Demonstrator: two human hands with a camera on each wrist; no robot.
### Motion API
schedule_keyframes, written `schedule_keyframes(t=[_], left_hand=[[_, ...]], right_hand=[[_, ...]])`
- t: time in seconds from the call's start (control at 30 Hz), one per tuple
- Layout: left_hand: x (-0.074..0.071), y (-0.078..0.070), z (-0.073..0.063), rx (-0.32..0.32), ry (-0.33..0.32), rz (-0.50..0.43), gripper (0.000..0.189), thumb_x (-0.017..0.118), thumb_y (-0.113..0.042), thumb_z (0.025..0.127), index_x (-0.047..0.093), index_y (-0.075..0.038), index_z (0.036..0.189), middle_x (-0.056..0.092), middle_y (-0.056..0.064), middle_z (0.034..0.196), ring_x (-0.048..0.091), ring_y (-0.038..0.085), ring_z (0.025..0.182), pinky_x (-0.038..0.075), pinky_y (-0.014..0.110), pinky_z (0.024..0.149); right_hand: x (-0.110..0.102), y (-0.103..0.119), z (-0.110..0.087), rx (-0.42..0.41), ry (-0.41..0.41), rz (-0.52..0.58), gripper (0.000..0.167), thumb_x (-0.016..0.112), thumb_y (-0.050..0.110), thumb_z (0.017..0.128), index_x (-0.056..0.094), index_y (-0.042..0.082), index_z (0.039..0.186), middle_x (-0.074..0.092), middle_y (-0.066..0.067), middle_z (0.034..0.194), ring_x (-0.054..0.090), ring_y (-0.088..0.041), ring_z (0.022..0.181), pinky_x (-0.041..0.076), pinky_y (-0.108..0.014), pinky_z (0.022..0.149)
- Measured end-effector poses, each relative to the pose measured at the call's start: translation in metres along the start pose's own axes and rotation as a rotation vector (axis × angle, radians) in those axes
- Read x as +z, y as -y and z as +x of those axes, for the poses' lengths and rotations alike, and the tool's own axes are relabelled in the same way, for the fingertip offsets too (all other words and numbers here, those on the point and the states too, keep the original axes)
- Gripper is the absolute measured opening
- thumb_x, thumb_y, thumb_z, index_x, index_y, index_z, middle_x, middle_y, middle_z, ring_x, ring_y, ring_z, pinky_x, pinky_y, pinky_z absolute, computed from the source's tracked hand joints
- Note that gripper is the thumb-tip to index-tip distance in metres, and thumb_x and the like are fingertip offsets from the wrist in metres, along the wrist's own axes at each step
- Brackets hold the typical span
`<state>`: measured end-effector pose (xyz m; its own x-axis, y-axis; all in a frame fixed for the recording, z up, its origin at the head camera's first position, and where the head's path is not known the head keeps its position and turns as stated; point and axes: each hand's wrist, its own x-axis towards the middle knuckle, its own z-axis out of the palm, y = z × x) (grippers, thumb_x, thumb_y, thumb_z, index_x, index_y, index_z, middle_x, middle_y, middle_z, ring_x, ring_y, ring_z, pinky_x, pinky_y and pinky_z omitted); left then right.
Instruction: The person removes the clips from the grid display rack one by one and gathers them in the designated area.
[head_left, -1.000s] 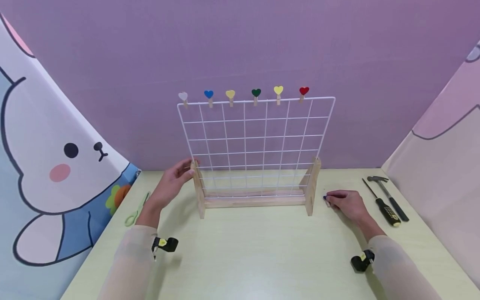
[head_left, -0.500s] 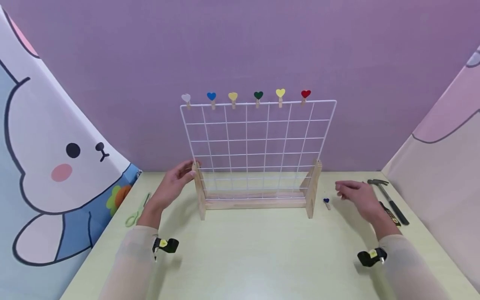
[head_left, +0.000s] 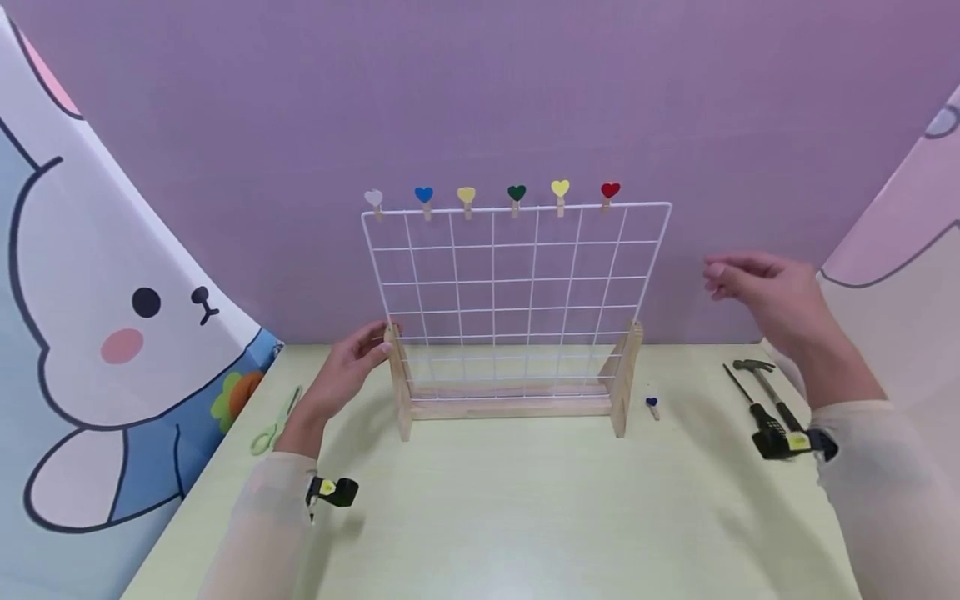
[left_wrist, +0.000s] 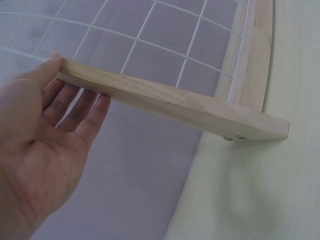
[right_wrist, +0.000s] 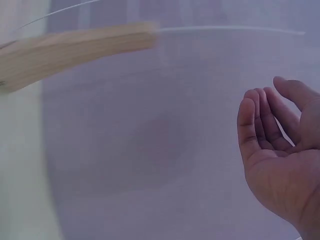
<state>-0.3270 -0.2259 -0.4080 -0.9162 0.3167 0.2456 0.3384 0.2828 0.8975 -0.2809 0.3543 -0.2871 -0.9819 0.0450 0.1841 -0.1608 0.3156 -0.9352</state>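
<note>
A white wire grid rack (head_left: 492, 277) stands upright in a wooden base. My left hand (head_left: 347, 371) grips its left wooden upright (left_wrist: 170, 100) near the top, thumb on one side and fingers on the other. Heart-topped clothespins in several colours line the grid's top wire, from a white one (head_left: 374, 200) at the left to a red one (head_left: 609, 192) at the right. In the air right of the rack is my right hand (head_left: 776, 300), its fingers loosely bent with nothing in them. Below it, a dark blue heart clothespin (head_left: 652, 407) lies on the table.
A screwdriver (head_left: 759, 408) and a claw hammer (head_left: 768, 387) lie at the table's right, partly covered by the right wrist camera. Green scissors (head_left: 273, 425) lie left of the left hand. A purple wall (head_left: 480, 92) rises behind the pale table (head_left: 480, 508).
My right hand has let go of the dark blue heart clothespin, leaving it on the table, and has risen up and to the right. The left hand keeps its place on the rack.
</note>
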Motion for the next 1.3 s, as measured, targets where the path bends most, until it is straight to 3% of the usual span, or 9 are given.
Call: schedule_keyframes(t=[0.13, 0.23, 0.43, 0.53, 0.87, 1.1, 1.3], left_hand=[[-0.001, 0.001, -0.002, -0.01, -0.005, 0.012, 0.052, 0.053, -0.03, 0.109, 0.044, -0.012, 0.157, 0.051, 0.01, 0.157, 0.047, 0.028, 0.147, 0.047, 0.028, 0.115], [-0.001, 0.001, -0.003, -0.014, -0.006, 0.021, 0.051, 0.053, -0.031, 0.109, 0.045, -0.014, 0.156, 0.051, 0.01, 0.157, 0.047, 0.027, 0.147, 0.047, 0.03, 0.116], [-0.002, 0.001, -0.004, -0.02, -0.007, 0.024, 0.051, 0.053, -0.032, 0.109, 0.045, -0.014, 0.156, 0.051, 0.009, 0.157, 0.047, 0.027, 0.146, 0.047, 0.025, 0.113], [-0.001, 0.0, -0.003, -0.026, -0.007, 0.014, 0.052, 0.053, -0.03, 0.109, 0.044, -0.013, 0.157, 0.051, 0.009, 0.157, 0.047, 0.027, 0.146, 0.047, 0.024, 0.113], [0.001, 0.0, -0.003, -0.028, -0.004, 0.007, 0.053, 0.053, -0.03, 0.109, 0.043, -0.01, 0.157, 0.05, 0.009, 0.158, 0.046, 0.029, 0.148, 0.045, 0.037, 0.116], [0.002, -0.001, -0.002, -0.009, -0.007, 0.003, 0.053, 0.054, -0.029, 0.109, 0.043, -0.008, 0.156, 0.051, 0.01, 0.157, 0.046, 0.03, 0.147, 0.048, 0.029, 0.114], [0.002, -0.002, -0.002, -0.011, -0.01, 0.015, 0.054, 0.054, -0.032, 0.108, 0.043, -0.01, 0.157, 0.051, 0.009, 0.157, 0.046, 0.029, 0.147, 0.047, 0.032, 0.115]], right_hand=[[0.004, 0.033, 0.007, -0.128, 0.022, 0.276, 0.022, 0.077, 0.011, 0.093, 0.077, 0.005, 0.114, 0.08, 0.001, 0.097, 0.074, -0.01, 0.085, 0.061, -0.018, 0.08], [0.011, 0.053, 0.012, -0.203, 0.034, 0.334, 0.02, 0.077, 0.005, 0.092, 0.078, 0.001, 0.111, 0.081, -0.003, 0.094, 0.075, -0.012, 0.082, 0.061, -0.019, 0.08], [0.024, 0.083, 0.02, -0.244, 0.015, 0.246, 0.023, 0.079, 0.011, 0.091, 0.078, 0.002, 0.113, 0.081, -0.001, 0.094, 0.075, -0.011, 0.083, 0.059, -0.016, 0.082], [0.03, 0.091, 0.024, -0.262, 0.023, 0.275, 0.024, 0.08, 0.009, 0.09, 0.078, 0.0, 0.112, 0.08, -0.002, 0.094, 0.074, -0.013, 0.083, 0.059, -0.016, 0.083], [0.043, 0.109, 0.035, -0.284, 0.004, 0.279, 0.026, 0.083, 0.011, 0.087, 0.078, -0.001, 0.11, 0.079, -0.003, 0.092, 0.072, -0.014, 0.086, 0.058, -0.014, 0.085], [0.05, 0.12, 0.043, -0.238, 0.01, 0.129, 0.033, 0.081, 0.018, 0.09, 0.076, 0.002, 0.119, 0.079, 0.003, 0.098, 0.071, -0.012, 0.094, 0.052, -0.011, 0.09], [0.055, 0.12, 0.048, -0.243, 0.043, 0.055, 0.037, 0.081, 0.02, 0.091, 0.074, 0.001, 0.122, 0.078, 0.004, 0.1, 0.072, -0.011, 0.093, 0.052, -0.011, 0.089]])
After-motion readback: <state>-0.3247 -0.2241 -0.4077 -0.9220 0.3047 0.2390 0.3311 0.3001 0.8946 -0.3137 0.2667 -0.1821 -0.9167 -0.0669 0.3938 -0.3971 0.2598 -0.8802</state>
